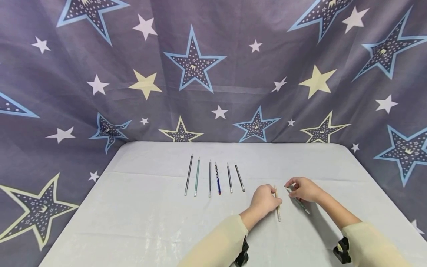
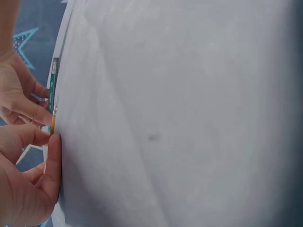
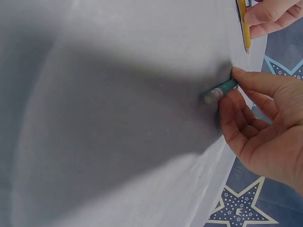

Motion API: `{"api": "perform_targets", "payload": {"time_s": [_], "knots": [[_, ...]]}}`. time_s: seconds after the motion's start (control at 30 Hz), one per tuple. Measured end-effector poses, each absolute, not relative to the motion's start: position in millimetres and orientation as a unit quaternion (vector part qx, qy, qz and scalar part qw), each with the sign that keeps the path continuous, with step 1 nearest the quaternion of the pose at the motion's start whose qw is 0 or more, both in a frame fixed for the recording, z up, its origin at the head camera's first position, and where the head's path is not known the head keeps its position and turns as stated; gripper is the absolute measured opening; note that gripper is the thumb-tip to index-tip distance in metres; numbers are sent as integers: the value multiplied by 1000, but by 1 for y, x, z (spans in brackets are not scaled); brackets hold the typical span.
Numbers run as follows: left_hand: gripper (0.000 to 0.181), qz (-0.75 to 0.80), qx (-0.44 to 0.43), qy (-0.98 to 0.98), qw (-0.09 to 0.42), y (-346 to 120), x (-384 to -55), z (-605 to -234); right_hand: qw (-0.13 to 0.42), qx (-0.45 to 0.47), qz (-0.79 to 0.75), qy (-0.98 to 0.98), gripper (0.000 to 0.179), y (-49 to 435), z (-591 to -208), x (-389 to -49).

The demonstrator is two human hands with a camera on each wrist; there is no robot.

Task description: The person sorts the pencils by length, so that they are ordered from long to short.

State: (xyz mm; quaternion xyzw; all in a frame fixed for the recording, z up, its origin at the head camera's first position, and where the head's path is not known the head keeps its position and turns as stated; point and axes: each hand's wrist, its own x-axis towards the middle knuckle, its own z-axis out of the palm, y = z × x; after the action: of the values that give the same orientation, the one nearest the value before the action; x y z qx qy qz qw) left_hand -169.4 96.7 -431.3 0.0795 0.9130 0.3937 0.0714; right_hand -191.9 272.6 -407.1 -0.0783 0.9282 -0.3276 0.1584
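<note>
In the head view my left hand (image 1: 264,200) pinches a yellow pencil (image 1: 278,214) between thumb and fingers, its length running away from me over the white table. To its right, my right hand (image 1: 305,189) pinches a green pencil (image 1: 304,208), which slants with its eraser end toward me. The right wrist view shows the green pencil (image 3: 227,87) between thumb and fingertips, eraser end close over its shadow. At the top of that view the yellow pencil (image 3: 244,23) lies along the left hand's fingers (image 3: 272,14).
Left of my hands, several pencils lie side by side in a row on the white table (image 1: 126,215): among them a teal pencil (image 1: 197,177), a blue patterned pencil (image 1: 218,178) and a dark pencil (image 1: 239,177). A star-patterned curtain (image 1: 233,96) hangs behind the table.
</note>
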Motion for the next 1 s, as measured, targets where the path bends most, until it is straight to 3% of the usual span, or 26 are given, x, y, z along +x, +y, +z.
{"api": "perform_targets", "payload": {"time_s": [0.3,0.53,0.8,1.0], "knots": [[28,381,73,919,66,100,-168,-430,154,-87,-323,930,30,274,-409,-191],[36,349,99,931,28,102,-167,-432,154,-90,-318,931,31,274,-410,-193],[23,370,87,923,62,101,-169,-431,154,-88,-320,931,30,274,-409,-192],[26,405,65,909,74,98,-169,-433,150,-85,-315,933,30,272,-409,-192]]}}
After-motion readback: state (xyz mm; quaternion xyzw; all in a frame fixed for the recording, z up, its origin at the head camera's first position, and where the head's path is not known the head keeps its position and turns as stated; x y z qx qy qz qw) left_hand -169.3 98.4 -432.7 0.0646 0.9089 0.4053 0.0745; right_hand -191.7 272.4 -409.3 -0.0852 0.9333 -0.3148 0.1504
